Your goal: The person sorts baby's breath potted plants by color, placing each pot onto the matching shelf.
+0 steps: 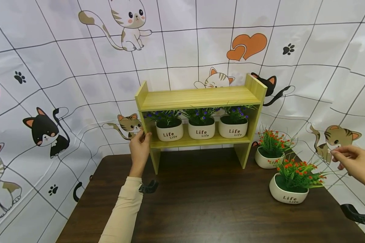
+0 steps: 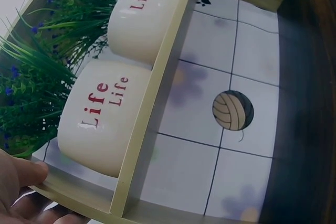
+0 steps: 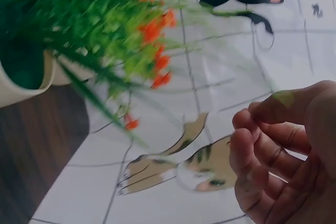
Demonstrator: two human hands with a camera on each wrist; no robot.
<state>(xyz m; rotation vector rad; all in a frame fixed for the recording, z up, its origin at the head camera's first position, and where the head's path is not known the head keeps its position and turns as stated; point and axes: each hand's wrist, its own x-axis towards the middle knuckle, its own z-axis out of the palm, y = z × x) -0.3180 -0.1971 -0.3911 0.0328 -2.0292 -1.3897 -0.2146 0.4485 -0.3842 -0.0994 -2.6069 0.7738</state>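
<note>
So the left hand has the left end panel of a yellowish wooden shelf pinched, thumb one side, fingers the other. Right hand is just loosely curled, thumb tip meeting the index, not gripping anything, right by the wispy leaves of an orange-flowered potted plant. A second orange one sits just behind that, beside the shelf's right leg. Three purple-flowered "Life" pots line the lower tier. Shelf's standing toward the back of a dark wood table, cartoon-cat wall covering behind.
</note>
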